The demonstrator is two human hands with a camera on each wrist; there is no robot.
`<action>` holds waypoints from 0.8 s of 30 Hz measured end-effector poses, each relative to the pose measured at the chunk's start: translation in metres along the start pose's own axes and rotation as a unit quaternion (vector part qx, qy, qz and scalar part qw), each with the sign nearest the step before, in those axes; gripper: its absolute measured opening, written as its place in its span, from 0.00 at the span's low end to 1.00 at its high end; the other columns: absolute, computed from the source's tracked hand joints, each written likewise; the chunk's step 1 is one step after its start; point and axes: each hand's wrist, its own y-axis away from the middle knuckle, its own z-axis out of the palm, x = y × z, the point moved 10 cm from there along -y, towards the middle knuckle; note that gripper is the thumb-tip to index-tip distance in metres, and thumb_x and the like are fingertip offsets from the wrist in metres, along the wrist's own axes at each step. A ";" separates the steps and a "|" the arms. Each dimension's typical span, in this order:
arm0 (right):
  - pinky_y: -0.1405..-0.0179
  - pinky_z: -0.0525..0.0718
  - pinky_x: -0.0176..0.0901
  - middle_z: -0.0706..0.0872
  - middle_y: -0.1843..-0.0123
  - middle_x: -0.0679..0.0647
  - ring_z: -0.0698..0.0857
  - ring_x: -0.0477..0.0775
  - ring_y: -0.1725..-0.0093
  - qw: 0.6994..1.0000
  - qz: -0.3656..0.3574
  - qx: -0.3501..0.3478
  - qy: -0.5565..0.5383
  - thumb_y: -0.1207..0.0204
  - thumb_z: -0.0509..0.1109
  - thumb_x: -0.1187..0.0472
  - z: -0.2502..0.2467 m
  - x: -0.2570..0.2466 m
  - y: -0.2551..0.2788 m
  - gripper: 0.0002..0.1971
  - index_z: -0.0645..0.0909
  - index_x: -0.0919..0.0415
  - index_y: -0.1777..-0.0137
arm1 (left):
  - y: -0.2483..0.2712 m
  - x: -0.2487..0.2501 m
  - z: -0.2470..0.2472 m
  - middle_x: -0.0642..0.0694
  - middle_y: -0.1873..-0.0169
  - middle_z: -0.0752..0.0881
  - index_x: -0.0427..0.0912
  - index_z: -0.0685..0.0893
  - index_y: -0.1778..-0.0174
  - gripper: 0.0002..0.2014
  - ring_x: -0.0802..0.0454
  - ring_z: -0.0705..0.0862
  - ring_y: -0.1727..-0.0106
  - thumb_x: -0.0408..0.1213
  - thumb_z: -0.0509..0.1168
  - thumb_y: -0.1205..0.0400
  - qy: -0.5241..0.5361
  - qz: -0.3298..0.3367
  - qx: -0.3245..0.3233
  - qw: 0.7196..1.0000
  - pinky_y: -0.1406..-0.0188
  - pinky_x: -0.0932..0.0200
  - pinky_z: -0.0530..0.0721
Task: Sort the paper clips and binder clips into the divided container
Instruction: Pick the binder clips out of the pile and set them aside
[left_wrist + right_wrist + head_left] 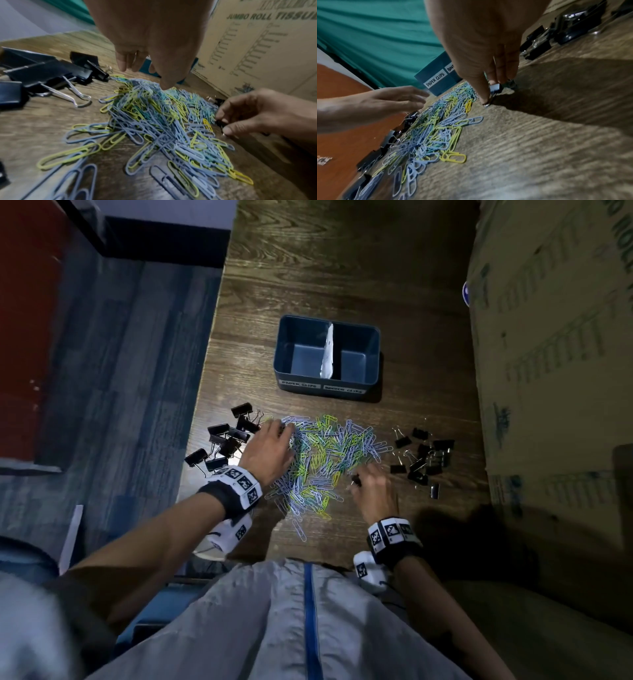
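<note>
A dark blue divided container [375, 361] stands mid-table; its front labels read PAPER CLIPS on the left and BINDER CLIPS on the right, and both halves look empty. In front of it lies a pile of blue, yellow and green paper clips [329, 457]. My left hand [281, 430] hovers over the pile's left side with relaxed fingers, one fingertip [165, 85] touching the clips. At the pile's right edge, my right hand [358, 479] pinches a small black binder clip [496, 87] low on the table.
Several large black binder clips [224, 440] lie left of the pile near the table's left edge. Several small black binder clips [423, 460] lie to the right. A tall cardboard box [555, 354] walls off the right side. A white paper divider [328, 350] splits the container.
</note>
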 end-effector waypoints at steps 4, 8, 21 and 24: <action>0.61 0.88 0.53 0.86 0.48 0.54 0.86 0.61 0.52 0.999 0.035 0.007 -0.011 0.30 0.79 0.63 0.005 0.004 0.005 0.11 0.82 0.55 0.50 | -0.008 0.011 0.033 0.30 0.18 0.44 0.44 0.41 0.16 0.35 0.31 0.44 0.17 0.59 0.44 0.13 -0.018 -0.030 -0.079 0.996 0.18 0.38 0.51; 0.58 0.87 0.56 0.85 0.48 0.51 0.84 0.59 0.47 0.998 0.052 -0.003 -0.019 0.30 0.79 0.60 0.011 0.008 0.007 0.14 0.79 0.50 0.49 | -0.004 0.039 0.047 0.26 0.18 0.46 0.40 0.41 0.16 0.37 0.26 0.47 0.18 0.62 0.37 0.14 -0.043 0.001 -0.106 0.993 0.19 0.33 0.52; 0.55 0.89 0.52 0.79 0.38 0.50 0.82 0.57 0.42 0.999 0.027 -0.022 -0.025 0.30 0.73 0.70 0.026 0.007 0.025 0.24 0.84 0.50 0.36 | -0.014 0.000 0.035 0.24 0.19 0.42 0.35 0.40 0.16 0.38 0.30 0.43 0.17 0.61 0.32 0.14 0.015 -0.081 -0.098 0.992 0.19 0.38 0.42; 0.54 0.89 0.54 0.82 0.41 0.51 0.86 0.58 0.45 0.999 0.034 -0.021 -0.031 0.29 0.77 0.69 0.025 0.007 0.028 0.23 0.85 0.52 0.34 | -0.004 0.023 0.054 0.29 0.20 0.33 0.37 0.34 0.17 0.40 0.32 0.35 0.18 0.63 0.34 0.15 0.050 -0.039 -0.133 0.989 0.18 0.38 0.42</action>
